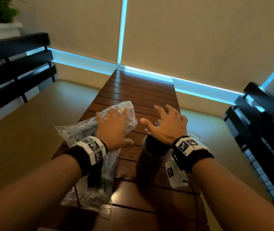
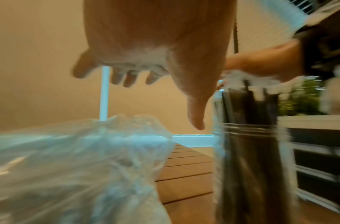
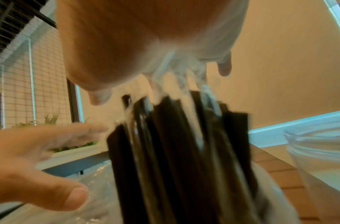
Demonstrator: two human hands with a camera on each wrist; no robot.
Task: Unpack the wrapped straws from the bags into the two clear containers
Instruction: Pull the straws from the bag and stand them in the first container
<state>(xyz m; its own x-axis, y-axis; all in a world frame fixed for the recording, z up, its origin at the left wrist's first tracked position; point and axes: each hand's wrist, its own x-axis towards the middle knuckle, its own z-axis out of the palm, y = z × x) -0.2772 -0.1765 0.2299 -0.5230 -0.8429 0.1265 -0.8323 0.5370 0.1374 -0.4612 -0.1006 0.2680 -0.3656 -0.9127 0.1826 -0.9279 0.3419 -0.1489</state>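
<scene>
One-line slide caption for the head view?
Open left hand over the straw bag; open right hand above the filled container.

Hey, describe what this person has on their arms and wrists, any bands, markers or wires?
Bare forearms, no sleeves or gloves. Each wrist wears a wide black band carrying a white block printed with black-and-white square tags: left wrist band, right wrist band. A white tagged module hangs under the right wrist, trailing a thin black cable.

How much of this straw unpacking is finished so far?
One clear container already stands packed with dark wrapped straws. The right hand hovers open above them; the left hand reaches, open, over a plastic bag that still has straws inside. The second container looks empty, so roughly half remains.
</scene>
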